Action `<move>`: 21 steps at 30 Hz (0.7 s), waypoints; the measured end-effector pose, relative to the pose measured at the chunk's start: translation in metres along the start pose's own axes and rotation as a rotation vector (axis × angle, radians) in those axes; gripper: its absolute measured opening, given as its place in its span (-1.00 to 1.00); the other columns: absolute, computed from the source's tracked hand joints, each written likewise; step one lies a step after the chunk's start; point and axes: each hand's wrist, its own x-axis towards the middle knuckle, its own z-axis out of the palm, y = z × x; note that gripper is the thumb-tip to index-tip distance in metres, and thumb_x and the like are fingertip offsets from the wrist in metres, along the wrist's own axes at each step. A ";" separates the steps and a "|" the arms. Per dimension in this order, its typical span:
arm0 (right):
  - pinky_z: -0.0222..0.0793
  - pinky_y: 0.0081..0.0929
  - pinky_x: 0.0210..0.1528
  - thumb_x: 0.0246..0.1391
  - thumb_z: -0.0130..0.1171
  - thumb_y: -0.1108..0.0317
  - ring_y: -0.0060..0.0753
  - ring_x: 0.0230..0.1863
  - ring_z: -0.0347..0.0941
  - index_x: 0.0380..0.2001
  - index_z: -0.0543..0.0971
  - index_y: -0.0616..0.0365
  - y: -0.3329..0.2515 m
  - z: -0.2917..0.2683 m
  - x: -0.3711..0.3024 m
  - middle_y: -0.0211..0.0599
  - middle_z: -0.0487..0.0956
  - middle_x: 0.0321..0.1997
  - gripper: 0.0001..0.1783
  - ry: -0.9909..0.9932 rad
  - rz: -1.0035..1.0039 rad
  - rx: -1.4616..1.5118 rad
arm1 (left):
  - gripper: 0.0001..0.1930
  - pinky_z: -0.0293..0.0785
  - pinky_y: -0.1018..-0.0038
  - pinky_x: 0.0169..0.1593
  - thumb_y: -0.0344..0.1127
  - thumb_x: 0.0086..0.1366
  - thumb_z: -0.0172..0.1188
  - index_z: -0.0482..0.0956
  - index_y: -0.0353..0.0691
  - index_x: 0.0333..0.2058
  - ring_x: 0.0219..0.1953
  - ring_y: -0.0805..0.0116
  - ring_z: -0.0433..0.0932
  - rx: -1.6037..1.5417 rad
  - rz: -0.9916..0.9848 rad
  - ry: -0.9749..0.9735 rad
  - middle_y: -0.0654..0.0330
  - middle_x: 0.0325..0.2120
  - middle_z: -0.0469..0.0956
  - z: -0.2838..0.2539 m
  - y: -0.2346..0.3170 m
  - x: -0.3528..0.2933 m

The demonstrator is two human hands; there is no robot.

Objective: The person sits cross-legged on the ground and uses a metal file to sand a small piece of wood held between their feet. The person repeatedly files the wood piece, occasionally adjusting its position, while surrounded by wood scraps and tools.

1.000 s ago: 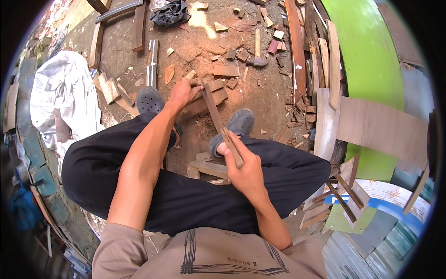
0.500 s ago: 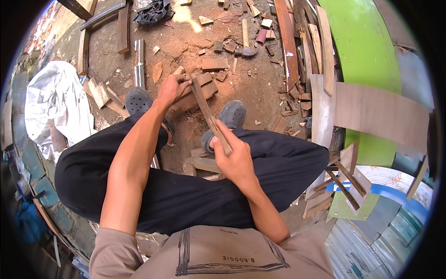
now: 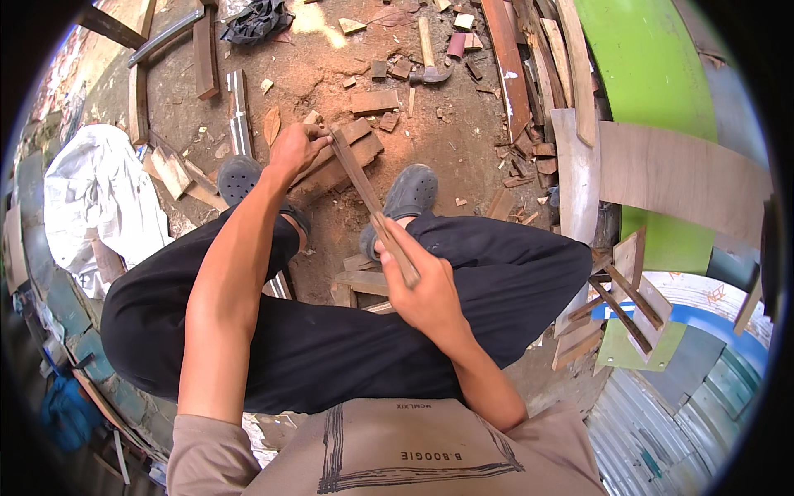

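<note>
A long, narrow, brown strip [image 3: 354, 172] slants between my hands, with a thicker wooden part at its near end; I cannot tell whether it is a plain stick or a tool. My right hand [image 3: 423, 289] is wrapped round that near end, thumb along the top. My left hand [image 3: 296, 153] is closed, its fingertips pinching the far tip. Under and beside the left hand lie brown wooden blocks [image 3: 357, 155] on the dirt floor, between my two grey clogs [image 3: 412, 190]. What lies under the left palm is hidden.
A hammer [image 3: 428, 62] lies ahead among scattered wood offcuts [image 3: 375, 102]. Long boards [image 3: 506, 74] and a green panel [image 3: 653, 74] flank the right side. A white cloth sack [image 3: 103, 194] is at left, a black plastic bag [image 3: 258, 21] far ahead.
The view has shifted slightly, so the floor things sit a little higher. Both hands keep the same hold on the strip, which lies at nearly the same slant.
</note>
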 end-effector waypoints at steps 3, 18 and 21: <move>0.52 -0.10 0.03 0.22 0.13 0.28 0.30 0.00 0.56 0.22 0.51 0.18 -0.010 -0.019 -0.026 0.28 0.63 -0.05 -0.49 0.022 -0.060 0.032 | -0.69 0.56 0.19 -0.04 -0.04 0.27 0.36 0.79 -0.08 -0.13 -0.16 -0.01 0.71 -0.017 -0.019 0.026 -0.04 -0.27 0.73 -0.002 0.008 -0.002; 0.55 -0.10 -0.05 0.20 0.14 0.28 0.27 -0.15 0.61 0.26 0.49 0.11 0.009 -0.006 -0.009 0.24 0.64 -0.09 -0.46 0.006 -0.065 0.018 | -0.62 0.55 0.19 -0.11 0.04 0.28 0.35 0.76 -0.06 -0.07 -0.25 0.04 0.70 0.052 0.000 -0.015 -0.02 -0.31 0.73 -0.001 -0.009 0.002; 0.53 -0.01 -0.02 0.20 0.13 0.25 0.33 -0.13 0.59 0.21 0.54 0.13 0.036 0.034 0.063 0.30 0.63 -0.14 -0.49 0.046 -0.045 0.000 | -0.62 0.55 0.23 -0.13 0.03 0.29 0.35 0.76 -0.07 -0.07 -0.24 0.08 0.71 0.027 0.072 -0.027 0.00 -0.29 0.73 0.001 -0.009 0.006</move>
